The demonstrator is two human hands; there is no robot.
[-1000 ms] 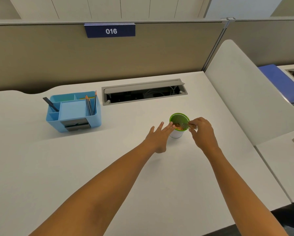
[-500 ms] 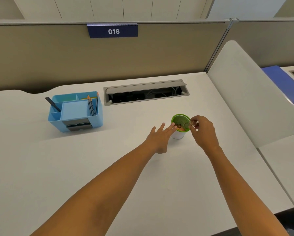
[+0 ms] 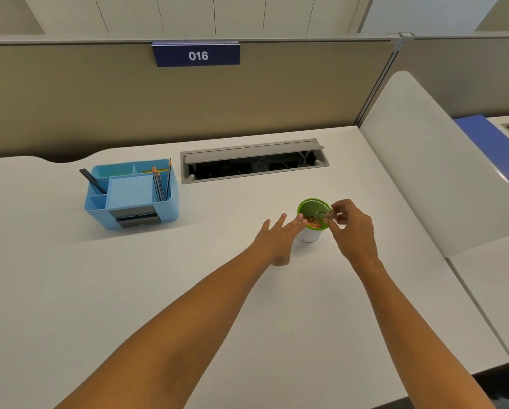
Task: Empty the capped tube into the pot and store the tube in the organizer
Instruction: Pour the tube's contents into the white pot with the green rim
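Tipping small clear plastic tube (image 3: 325, 215) over green-rimmed white pot (image 3: 310, 236), right hand (image 3: 354, 228) pinching its rear end; left hand (image 3: 276, 239), fingers spread, bracing pot at nine o'clock. Likely light, slick, rigid: grip mid-barrel. Blue compartmented desk organizer (image 3: 130, 193) at ten o'clock.

Bright, even overhead light is spread over the white counter (image 3: 99, 290), with no harsh glare seen. Only soft, faint shadows are cast under the hands and beside the blue organizer (image 3: 130, 194). Straight edges are bowed toward the corners by the wide lens, and fine detail is slightly smeared.
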